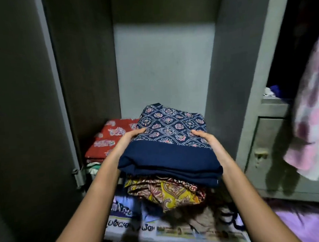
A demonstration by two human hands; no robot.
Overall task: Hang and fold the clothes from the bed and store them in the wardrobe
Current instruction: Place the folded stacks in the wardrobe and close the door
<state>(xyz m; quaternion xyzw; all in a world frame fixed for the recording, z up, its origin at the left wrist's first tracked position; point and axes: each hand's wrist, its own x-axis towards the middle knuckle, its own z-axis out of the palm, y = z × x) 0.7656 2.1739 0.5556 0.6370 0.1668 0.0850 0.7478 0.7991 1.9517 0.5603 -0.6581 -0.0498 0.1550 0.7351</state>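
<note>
Grey wardrobe [165, 63] is standing open; left hand [131, 140] and right hand [209, 142] are gripping the folded navy garment [167, 139] by its left and right edges, thumbs on top, over the yellow garment [168, 193]; soft, light, probably sagging unless supported underneath.

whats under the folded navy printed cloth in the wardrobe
A folded yellow paisley cloth lies just under the navy cloth, with newspaper below that. Anything further back beneath is covered.
</note>
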